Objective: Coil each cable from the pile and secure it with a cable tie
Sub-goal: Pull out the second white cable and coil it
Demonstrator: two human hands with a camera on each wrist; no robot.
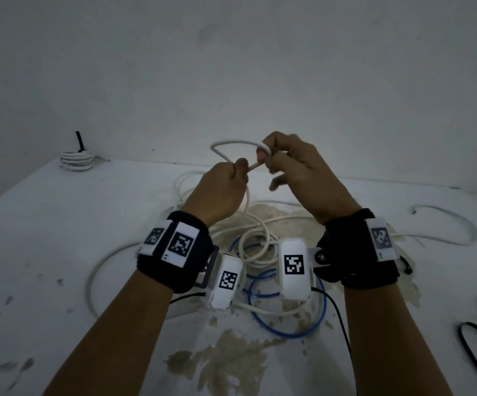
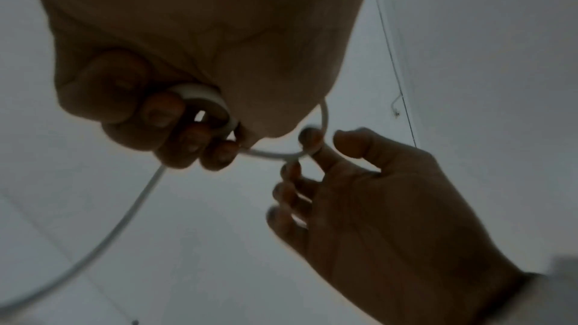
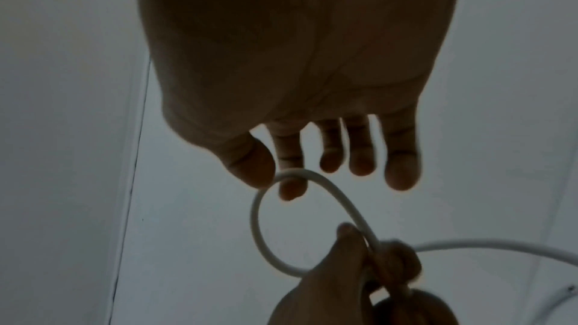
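We held both hands raised above the worktop (image 1: 60, 224): our left hand (image 1: 220, 192) gripped the white cable (image 1: 231, 144) in a fist, our right hand (image 1: 297, 172) pinched its small loop between thumb and forefinger. Below lay the cable pile (image 1: 260, 252), a blue cable (image 1: 288, 330) among it; a tied coil (image 1: 77, 160) sat far left.

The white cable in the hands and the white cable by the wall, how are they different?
The white cable in the hands makes only one loose loop, while the coiled cable by the wall is wound in several neat turns. The held one is up in the air, pinched by the left hand and right hand; the coiled one rests on the table. The coiled one has a black tie sticking up; the held one has none. Both are white.
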